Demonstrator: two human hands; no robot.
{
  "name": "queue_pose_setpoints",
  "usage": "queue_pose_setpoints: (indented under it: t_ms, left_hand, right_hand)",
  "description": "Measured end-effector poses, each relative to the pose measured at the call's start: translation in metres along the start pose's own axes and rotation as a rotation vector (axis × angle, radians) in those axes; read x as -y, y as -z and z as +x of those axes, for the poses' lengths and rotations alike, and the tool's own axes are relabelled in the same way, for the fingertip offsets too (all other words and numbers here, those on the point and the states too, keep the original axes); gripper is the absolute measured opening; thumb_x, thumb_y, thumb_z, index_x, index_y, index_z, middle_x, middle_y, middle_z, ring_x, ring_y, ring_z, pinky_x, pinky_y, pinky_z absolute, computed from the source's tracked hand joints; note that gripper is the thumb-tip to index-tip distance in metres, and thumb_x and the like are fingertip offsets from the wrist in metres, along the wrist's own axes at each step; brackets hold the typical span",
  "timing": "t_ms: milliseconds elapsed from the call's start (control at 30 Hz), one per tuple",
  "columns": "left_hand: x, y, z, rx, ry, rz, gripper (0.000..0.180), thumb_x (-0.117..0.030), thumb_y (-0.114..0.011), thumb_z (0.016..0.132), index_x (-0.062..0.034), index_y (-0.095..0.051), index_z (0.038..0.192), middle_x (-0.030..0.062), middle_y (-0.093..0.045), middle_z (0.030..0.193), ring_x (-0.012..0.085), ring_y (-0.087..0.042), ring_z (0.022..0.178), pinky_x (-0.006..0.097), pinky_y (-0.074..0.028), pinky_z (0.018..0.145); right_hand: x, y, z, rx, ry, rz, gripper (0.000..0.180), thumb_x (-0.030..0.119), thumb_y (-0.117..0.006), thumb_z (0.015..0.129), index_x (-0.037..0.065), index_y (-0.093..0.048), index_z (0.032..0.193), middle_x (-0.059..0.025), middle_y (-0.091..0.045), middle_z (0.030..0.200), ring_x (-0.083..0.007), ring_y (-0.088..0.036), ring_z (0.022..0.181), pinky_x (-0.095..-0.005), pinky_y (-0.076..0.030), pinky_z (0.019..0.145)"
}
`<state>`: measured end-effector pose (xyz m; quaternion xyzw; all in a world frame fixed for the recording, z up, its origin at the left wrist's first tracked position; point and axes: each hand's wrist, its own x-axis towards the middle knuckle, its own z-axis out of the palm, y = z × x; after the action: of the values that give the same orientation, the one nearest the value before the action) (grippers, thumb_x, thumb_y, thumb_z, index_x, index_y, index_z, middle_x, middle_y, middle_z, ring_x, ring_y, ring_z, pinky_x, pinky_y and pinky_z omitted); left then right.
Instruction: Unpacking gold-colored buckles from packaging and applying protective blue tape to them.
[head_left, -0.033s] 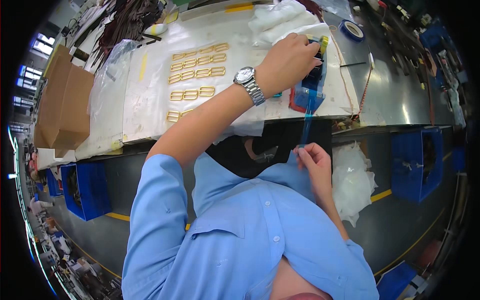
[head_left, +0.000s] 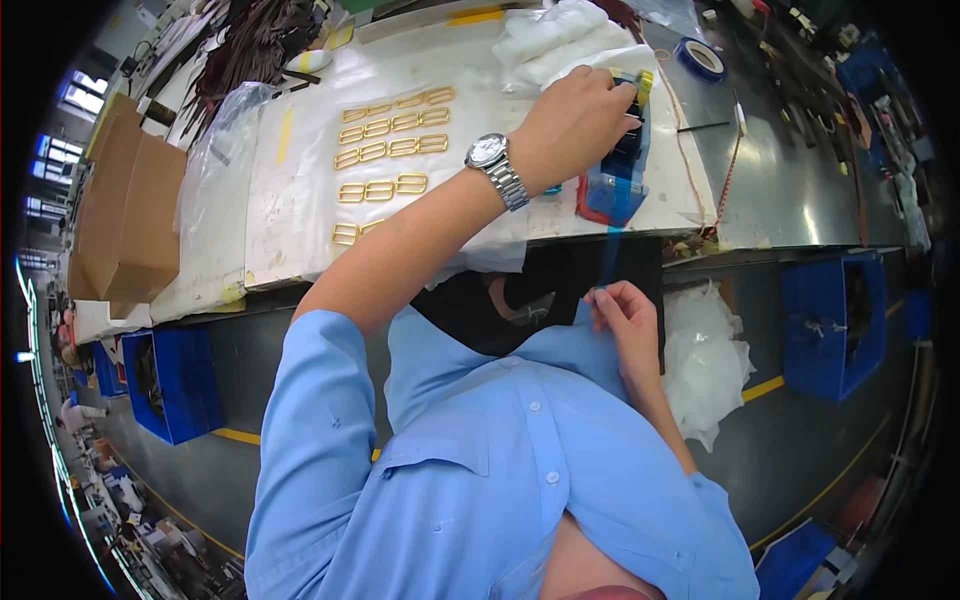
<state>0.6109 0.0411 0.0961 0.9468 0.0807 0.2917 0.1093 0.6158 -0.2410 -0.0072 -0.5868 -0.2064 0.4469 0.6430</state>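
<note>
My left hand [head_left: 578, 118], with a metal-band watch on its wrist, reaches over the table to a blue and red tape dispenser [head_left: 610, 196]. Its curled fingers grip the dispenser's upper part and partly hide it. From the dispenser's near end, a strip of clear blue tape [head_left: 611, 258] stretches down past the table edge. My right hand [head_left: 634, 318], low in front of my body, pinches the free end between thumb and fingers. Left of the dispenser, gold-coloured slide buckles [head_left: 382, 188] lie in several rows on a clear sheet, the nearest row partly behind my left forearm.
A roll of dark blue tape [head_left: 701, 60] lies on the metal surface to the right. White padding [head_left: 570, 35] is bunched behind my left hand. Dark strips [head_left: 255, 45] are heaped at the far left, near a cardboard box [head_left: 130, 200]. Blue bins [head_left: 830, 325] stand on the floor.
The picture has shifted very slightly. Both hands keep their places, and the tape stays stretched between the dispenser and my right hand.
</note>
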Motion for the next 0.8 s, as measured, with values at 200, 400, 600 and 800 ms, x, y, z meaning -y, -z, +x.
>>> queue_pose_setpoints:
  t_ms: [200,400,600,800]
  left_hand:
    - [0.009,0.035,-0.011,-0.155,-0.019,-0.057,0.027,-0.02,-0.076,0.099,-0.0032,-0.074,0.119,0.0146,-0.077,0.109,0.0302,-0.075,0.099,0.04,-0.059,0.089]
    - [0.041,0.132,-0.109,0.033,0.214,0.036,0.008,-0.012,-0.077,0.095,-0.0039,-0.075,0.097,0.01,-0.075,0.089,0.0263,-0.071,0.078,0.037,-0.055,0.072]
    - [0.036,0.156,-0.191,0.312,0.186,0.264,0.009,-0.009,-0.078,0.092,-0.004,-0.071,0.093,0.0087,-0.072,0.089,0.0289,-0.069,0.083,0.041,-0.055,0.073]
    - [0.031,0.145,-0.218,0.42,0.204,0.326,0.012,-0.003,-0.075,0.09,-0.0049,-0.066,0.098,0.0114,-0.066,0.091,0.0315,-0.066,0.089,0.044,-0.055,0.077]
  right_hand:
    - [0.009,-0.012,0.004,0.036,-0.003,-0.041,0.013,0.01,-0.066,0.109,-0.001,-0.069,0.103,-0.0114,-0.079,0.105,-0.0119,-0.073,0.085,-0.0261,-0.057,0.069]
    - [0.023,-0.011,-0.005,0.073,-0.001,0.017,0.011,0.006,-0.068,0.107,-0.003,-0.072,0.105,-0.0157,-0.081,0.102,-0.015,-0.076,0.084,-0.0282,-0.061,0.072]
    - [0.03,-0.017,-0.011,0.069,0.017,0.021,0.012,0.007,-0.068,0.106,-0.004,-0.073,0.105,-0.0166,-0.08,0.095,-0.0164,-0.076,0.079,-0.0303,-0.062,0.072]
    - [0.029,-0.021,-0.012,0.06,0.006,0.114,0.011,0.005,-0.069,0.106,-0.005,-0.071,0.11,-0.0152,-0.08,0.096,-0.016,-0.076,0.08,-0.0294,-0.062,0.075]
